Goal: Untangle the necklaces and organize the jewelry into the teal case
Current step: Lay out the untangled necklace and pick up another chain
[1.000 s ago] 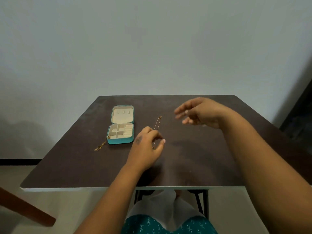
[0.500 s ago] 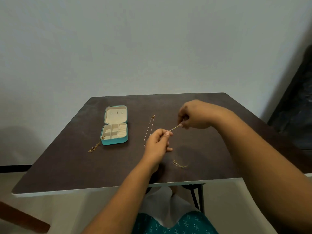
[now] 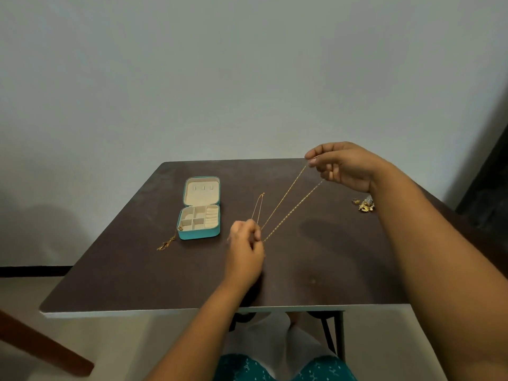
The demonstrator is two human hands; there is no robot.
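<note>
A thin gold necklace (image 3: 292, 205) is stretched taut in two strands above the dark table (image 3: 137, 265). My left hand (image 3: 245, 250) pinches its lower end near the table's middle. My right hand (image 3: 342, 164) pinches the upper end, raised toward the far right. The teal case (image 3: 199, 235) lies open at the left, showing cream compartments. A second fine gold chain (image 3: 258, 206) lies on the table just beyond my left hand. Another gold chain (image 3: 167, 243) lies beside the case's front left corner.
A small heap of gold jewelry with a ring (image 3: 364, 204) lies at the right, under my right forearm. A pale wall rises behind the table. A brown wooden bar (image 3: 41, 345) crosses the lower left, below the table's front edge.
My hands have drawn apart. The right hand rose up and to the right, stretching the necklace from a short span into two long taut strands, and lifting its slack off the table.
</note>
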